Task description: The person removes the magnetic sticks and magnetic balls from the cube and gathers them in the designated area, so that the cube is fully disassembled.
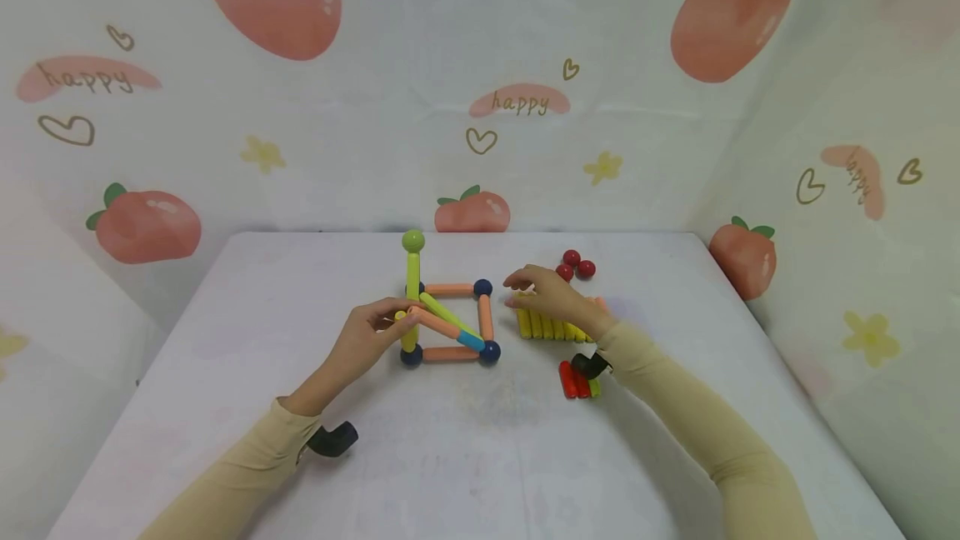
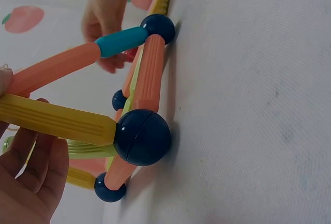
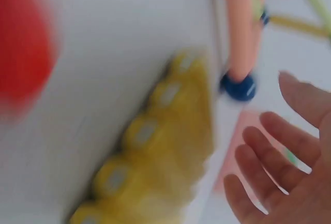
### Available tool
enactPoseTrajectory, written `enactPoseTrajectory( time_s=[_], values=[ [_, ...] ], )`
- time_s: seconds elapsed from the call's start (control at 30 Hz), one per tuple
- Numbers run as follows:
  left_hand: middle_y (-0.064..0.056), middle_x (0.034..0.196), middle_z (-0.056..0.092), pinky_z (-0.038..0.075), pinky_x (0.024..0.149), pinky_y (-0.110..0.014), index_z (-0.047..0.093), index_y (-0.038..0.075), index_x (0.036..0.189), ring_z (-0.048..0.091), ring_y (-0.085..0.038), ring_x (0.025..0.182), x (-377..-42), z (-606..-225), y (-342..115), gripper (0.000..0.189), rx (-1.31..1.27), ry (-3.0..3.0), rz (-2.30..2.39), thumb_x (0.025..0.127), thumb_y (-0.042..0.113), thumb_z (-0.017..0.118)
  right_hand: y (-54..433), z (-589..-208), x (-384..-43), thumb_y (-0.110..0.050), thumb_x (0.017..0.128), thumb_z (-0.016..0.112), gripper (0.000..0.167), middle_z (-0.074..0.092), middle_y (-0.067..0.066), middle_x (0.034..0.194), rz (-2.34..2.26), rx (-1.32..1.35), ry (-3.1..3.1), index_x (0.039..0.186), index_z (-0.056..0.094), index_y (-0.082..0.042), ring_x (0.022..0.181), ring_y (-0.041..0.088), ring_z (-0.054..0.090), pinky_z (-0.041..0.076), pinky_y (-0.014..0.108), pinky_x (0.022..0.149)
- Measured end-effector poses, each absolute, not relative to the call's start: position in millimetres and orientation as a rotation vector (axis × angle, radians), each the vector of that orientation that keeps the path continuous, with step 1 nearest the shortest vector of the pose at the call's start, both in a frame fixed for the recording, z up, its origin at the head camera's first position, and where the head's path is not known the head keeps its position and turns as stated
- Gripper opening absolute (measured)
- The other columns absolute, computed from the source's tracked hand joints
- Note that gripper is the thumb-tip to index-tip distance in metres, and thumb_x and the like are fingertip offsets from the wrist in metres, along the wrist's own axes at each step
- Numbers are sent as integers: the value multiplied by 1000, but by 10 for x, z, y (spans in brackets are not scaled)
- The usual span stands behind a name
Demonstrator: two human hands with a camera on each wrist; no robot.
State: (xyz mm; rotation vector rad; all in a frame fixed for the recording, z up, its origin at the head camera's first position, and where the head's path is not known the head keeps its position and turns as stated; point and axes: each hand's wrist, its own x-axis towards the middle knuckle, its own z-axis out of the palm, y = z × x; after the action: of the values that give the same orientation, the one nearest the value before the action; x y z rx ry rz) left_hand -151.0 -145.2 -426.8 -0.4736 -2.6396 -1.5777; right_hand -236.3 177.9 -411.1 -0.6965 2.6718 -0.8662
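Observation:
A frame of magnetic rods and dark blue balls stands on the table, with an orange rod (image 1: 450, 354) along its front. My left hand (image 1: 367, 332) is at the front left corner, pinching the upper ends of an upright yellow rod (image 2: 62, 120) and a slanted orange rod (image 2: 57, 69). That orange rod meets a short blue rod (image 2: 121, 42), which runs down to a dark blue ball (image 1: 490, 352). At the back left, a light green ball (image 1: 413, 241) tops an upright. My right hand (image 1: 551, 294) hovers by a row of yellow rods (image 3: 155, 146), fingers spread, holding nothing.
Several red balls (image 1: 572, 258) lie behind the right hand. Closer to me are red rods (image 1: 567, 380) and a light green rod (image 1: 595, 387), near the right wrist's black camera mount (image 1: 588, 366). A printed cloth backdrop (image 1: 375, 107) rises behind the table.

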Motion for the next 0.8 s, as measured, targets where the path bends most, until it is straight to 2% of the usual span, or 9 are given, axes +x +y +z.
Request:
enactPoseTrajectory(
  time_s=[0.13, 0.3, 0.4, 0.57, 0.8],
  values=[
    [-4, 110, 71, 52, 83, -23, 70, 14, 120, 56, -12, 93, -1505, -4264, -1455, 30, -481, -2618, -1591, 95, 30, 67, 1549, -4013, -2211, -23, 94, 68, 37, 67, 12, 120, -988, -851, 2654, 125, 64, -4, 111, 27, 60, 50, 44, 100],
    [-2, 109, 70, 52, 83, -24, 70, 14, 122, 57, -7, 95, -1493, -4265, -1458, 32, -481, -2616, -1617, 95, 31, 67, 1248, -3958, -2012, -25, 94, 69, 35, 70, 6, 113, -1025, -993, 2556, 123, 66, -6, 100, 17, 62, 54, 29, 90],
    [-2, 113, 70, 53, 84, -25, 69, 16, 124, 59, -4, 101, -1492, -4262, -1459, 32, -492, -2615, -1617, 95, 31, 67, 1100, -3932, -1923, -23, 94, 68, 34, 71, 6, 114, -1047, -1103, 2473, 124, 66, -6, 98, 16, 63, 54, 24, 87],
    [-1, 115, 69, 53, 85, -26, 69, 16, 124, 59, -5, 103, -1488, -4258, -1462, 33, -515, -2600, -1601, 95, 31, 67, 937, -3957, -1876, -16, 96, 65, 31, 70, 5, 117, -1025, -1236, 2451, 126, 66, -8, 100, 15, 64, 56, 25, 86],
    [0, 109, 72, 52, 84, -26, 73, 20, 117, 59, -3, 99, -1479, -4278, -1487, 27, -476, -2593, -1606, 92, 31, 70, 875, -4013, -1883, -9, 92, 69, 32, 71, 4, 113, -1046, -1250, 2473, 124, 65, -7, 98, 15, 63, 57, 31, 88]
  ],
)
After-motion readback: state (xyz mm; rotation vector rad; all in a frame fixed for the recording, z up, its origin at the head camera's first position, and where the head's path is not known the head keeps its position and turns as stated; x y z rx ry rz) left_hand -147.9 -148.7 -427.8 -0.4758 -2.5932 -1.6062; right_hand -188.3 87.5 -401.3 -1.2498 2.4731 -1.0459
